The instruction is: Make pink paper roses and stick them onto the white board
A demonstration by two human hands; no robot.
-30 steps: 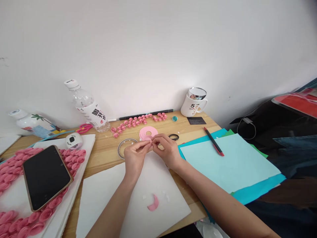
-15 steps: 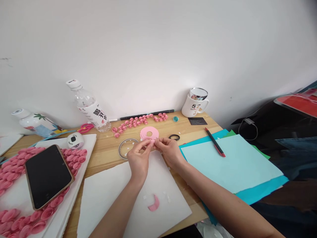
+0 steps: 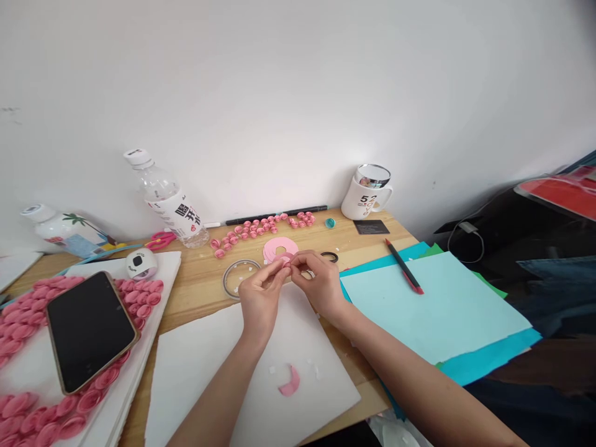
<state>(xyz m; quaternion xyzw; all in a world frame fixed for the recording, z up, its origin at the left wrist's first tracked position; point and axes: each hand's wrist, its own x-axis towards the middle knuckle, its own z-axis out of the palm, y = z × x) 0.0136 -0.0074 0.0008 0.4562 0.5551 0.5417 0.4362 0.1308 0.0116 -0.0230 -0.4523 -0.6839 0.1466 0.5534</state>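
Observation:
Between my fingertips is a pink paper strip (image 3: 287, 257), partly curled and partly hidden by the fingers. My left hand (image 3: 261, 297) pinches it from the left; my right hand (image 3: 319, 282) grips it from the right. Just behind them lies a stack of pink paper rings (image 3: 274, 247). To the left of my left hand rests a roll of clear tape (image 3: 225, 283) with small white bits around it. Under my wrists is a white board (image 3: 200, 366), carrying a curved pink paper scrap (image 3: 292, 381) and tiny white pieces.
Rolled pink paper flowers (image 3: 254, 228) line the back, near a black pen (image 3: 279, 215). A mug (image 3: 365, 200) and a plastic bottle (image 3: 174, 205) stand by the wall. A phone (image 3: 92, 332) lies on the flower-covered board at left. Light blue paper (image 3: 433, 316) with a red-black pen (image 3: 404, 267) lies at right.
My right hand has shifted slightly, its fingers now rising higher over the strip. The pink strip shows more of a curved loop above the fingertips. My left hand stays nearly in place.

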